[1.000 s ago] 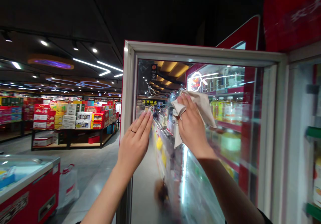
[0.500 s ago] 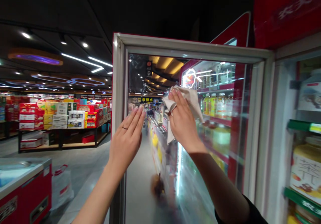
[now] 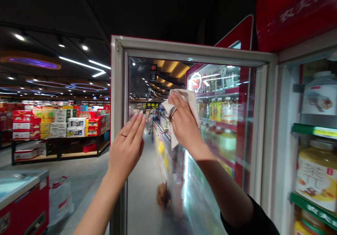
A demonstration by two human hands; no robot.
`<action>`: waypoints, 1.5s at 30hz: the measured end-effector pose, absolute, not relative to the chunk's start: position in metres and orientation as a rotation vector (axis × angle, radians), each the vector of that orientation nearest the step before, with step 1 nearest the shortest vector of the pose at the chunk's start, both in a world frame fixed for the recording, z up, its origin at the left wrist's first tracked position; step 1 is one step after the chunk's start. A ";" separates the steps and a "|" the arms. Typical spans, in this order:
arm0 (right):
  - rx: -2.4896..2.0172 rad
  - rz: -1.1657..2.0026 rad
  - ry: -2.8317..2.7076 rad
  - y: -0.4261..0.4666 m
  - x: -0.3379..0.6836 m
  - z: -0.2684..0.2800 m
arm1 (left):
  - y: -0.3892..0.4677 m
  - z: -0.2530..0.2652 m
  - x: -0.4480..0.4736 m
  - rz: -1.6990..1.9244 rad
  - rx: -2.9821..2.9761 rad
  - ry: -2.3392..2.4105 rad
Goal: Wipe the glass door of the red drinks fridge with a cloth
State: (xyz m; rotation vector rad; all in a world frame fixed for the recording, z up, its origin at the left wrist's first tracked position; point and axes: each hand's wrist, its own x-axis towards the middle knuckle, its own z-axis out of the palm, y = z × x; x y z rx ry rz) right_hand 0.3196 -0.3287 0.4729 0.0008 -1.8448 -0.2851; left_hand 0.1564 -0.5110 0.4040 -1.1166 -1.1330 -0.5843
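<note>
Off-white cloth (image 3: 191, 101) lies beneath the right hand (image 3: 184, 126), between its palm side and the glass pane (image 3: 143, 189) of a swung-out door. Soft corners of it spread out past the fingers: one flap to the right of the hand, a fold to the left of the fingers, and a tip hanging below the knuckles. That hand is flat, its fingers straight and close together over the fabric; the thumb is hidden, so any pinch there cannot be told.

To its left, well clear of the cloth, the left hand (image 3: 126, 142) is spread flat too, fingers together and pointing up, with a thin dark ring (image 3: 123, 135) on one finger. It appears to hold nothing; whether its palm meets the door cannot be told.

Above both hands runs the pale door frame (image 3: 195, 51), whose left upright passes behind the left hand. Far to the right of the right hand, jars (image 3: 317, 179) stand on green-edged shelves. Beyond the left hand, to its left, boxes (image 3: 60, 126) are stacked on a display rack (image 3: 60, 147); lower down on that side are a plastic bag (image 3: 60, 200) and a red chest freezer (image 3: 21, 207).
</note>
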 end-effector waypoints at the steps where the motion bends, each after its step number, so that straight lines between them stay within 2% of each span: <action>1: 0.031 -0.275 -1.861 -0.328 0.317 0.478 | -0.512 0.404 0.157 -0.577 -1.114 -1.121; 6: 0.022 -0.259 -1.821 -0.309 0.321 0.513 | -0.517 0.403 0.157 -0.548 -1.181 -1.030; 13: -0.051 -0.273 -1.788 -0.308 0.335 0.477 | -0.519 0.404 0.157 -0.473 -1.165 -0.993; 21: -0.019 -0.246 -1.793 -0.289 0.341 0.506 | -0.513 0.409 0.159 -0.462 -1.146 -1.095; 27: -0.059 -0.252 -1.825 -0.295 0.357 0.466 | -0.509 0.414 0.155 -0.397 -1.165 -1.168; 34: 0.066 -0.240 -1.846 -0.283 0.351 0.502 | -0.505 0.410 0.168 -0.418 -1.130 -1.321; 41: 0.030 -0.234 -1.779 -0.279 0.367 0.468 | -0.488 0.407 0.214 -0.523 -1.072 -1.570; 45: 0.131 -0.255 -1.860 -0.283 0.350 0.486 | -0.474 0.407 0.226 -0.530 -1.017 -1.605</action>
